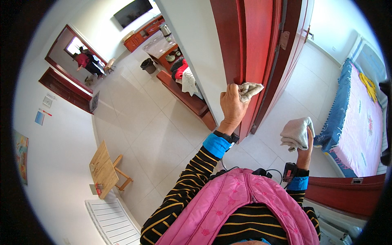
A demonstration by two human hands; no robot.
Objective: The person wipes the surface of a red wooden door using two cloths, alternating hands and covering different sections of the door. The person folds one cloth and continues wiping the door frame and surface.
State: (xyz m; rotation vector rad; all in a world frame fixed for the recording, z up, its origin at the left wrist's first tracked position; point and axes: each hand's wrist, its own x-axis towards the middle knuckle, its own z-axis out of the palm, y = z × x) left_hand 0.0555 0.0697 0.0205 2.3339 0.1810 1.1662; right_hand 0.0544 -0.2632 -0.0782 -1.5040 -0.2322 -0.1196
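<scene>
From the middle of the view, the left hand (232,105) is at 2 o'clock, its fingers bent closed on a beige cloth (250,90), which is against the red frame (259,49). The right hand (309,145), at 3 o'clock, is partly closed and holds a grey cloth (297,132), apart from the frame; how its fingers lie behind, I cannot tell. Farther at 3 o'clock is the bed (361,134) with a yellow cloth (368,87). The dark bin (148,66) stands at 11 o'clock, and 1 person (83,61) in red is far off at 10 o'clock.
</scene>
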